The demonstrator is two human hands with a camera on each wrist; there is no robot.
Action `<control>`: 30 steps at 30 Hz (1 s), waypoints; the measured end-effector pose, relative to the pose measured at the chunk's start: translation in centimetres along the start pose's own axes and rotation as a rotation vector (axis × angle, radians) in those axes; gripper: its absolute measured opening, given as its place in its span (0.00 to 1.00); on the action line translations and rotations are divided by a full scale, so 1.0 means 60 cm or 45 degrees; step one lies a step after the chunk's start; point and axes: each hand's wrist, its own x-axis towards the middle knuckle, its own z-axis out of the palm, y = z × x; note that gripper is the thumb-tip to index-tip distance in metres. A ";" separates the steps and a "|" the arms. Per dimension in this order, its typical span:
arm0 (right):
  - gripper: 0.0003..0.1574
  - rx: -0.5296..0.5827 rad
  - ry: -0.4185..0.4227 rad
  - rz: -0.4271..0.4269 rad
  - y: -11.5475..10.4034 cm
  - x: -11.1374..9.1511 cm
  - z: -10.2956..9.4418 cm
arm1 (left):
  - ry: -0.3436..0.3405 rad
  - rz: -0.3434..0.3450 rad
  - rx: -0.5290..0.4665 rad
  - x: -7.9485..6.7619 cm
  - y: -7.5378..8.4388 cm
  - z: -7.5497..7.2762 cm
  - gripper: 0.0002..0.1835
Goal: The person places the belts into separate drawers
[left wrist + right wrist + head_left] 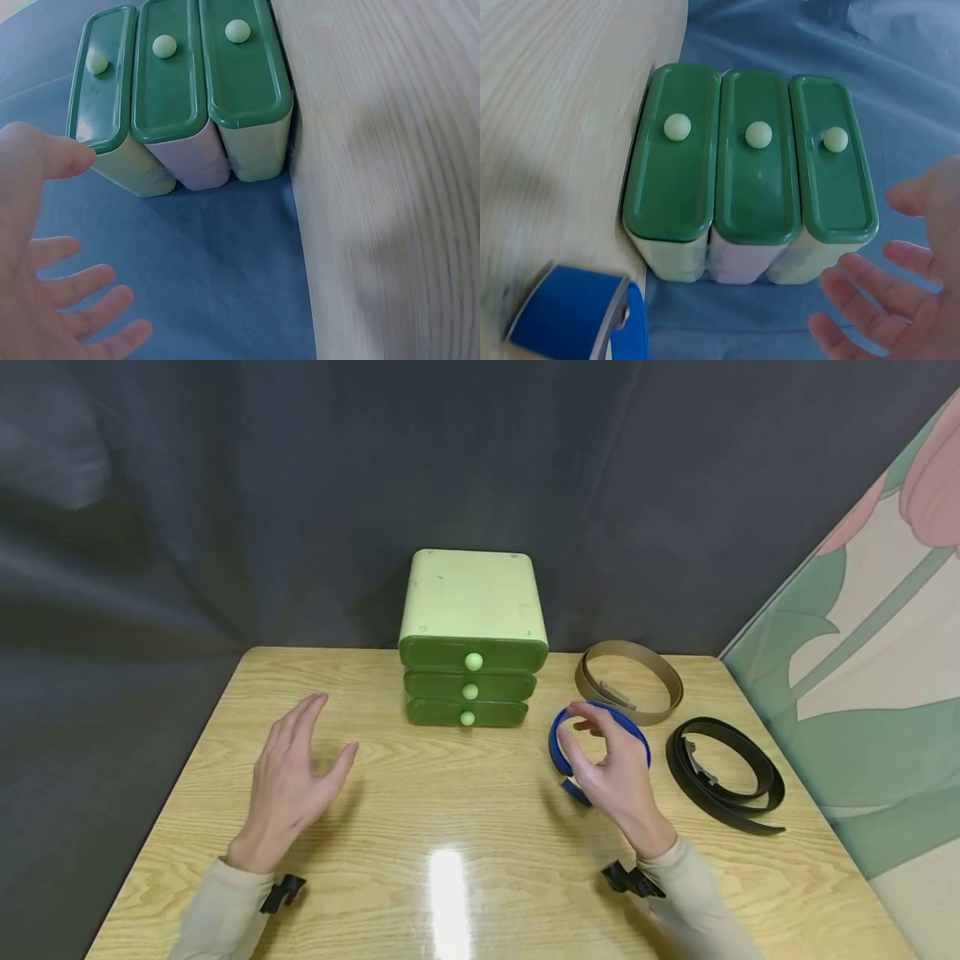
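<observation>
My left hand (288, 785) hovers over the left part of the table, thumb spread from the fingers, with nothing in it. Above a coiled blue belt (556, 752) is my right hand (618, 772), its fingers loosely bent and holding nothing; it hides part of the coil. Behind and to the right lies a coiled tan belt (671, 681). A black belt (772, 785) with a metal buckle is coiled farther right, its tail pointing toward the front right. The blue belt (574, 311) also shows large at the lower left of the right wrist view.
A small cabinet (474, 593) with three green drawers and round pale knobs stands at the table's back edge, its drawers closed. Dark cloth (337, 485) hangs behind the wooden table (390, 827). Flower-patterned fabric (885, 693) borders the right side.
</observation>
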 end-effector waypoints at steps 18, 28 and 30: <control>0.23 0.080 -0.085 -0.029 -0.032 0.030 0.034 | -0.037 -0.047 -0.119 0.023 0.014 0.013 0.40; 0.23 0.176 -0.146 -0.009 -0.052 0.050 0.049 | -0.047 -0.081 -0.213 0.041 0.030 0.023 0.40; 0.23 0.192 -0.151 -0.017 -0.056 0.056 0.052 | -0.042 -0.078 -0.227 0.046 0.033 0.025 0.39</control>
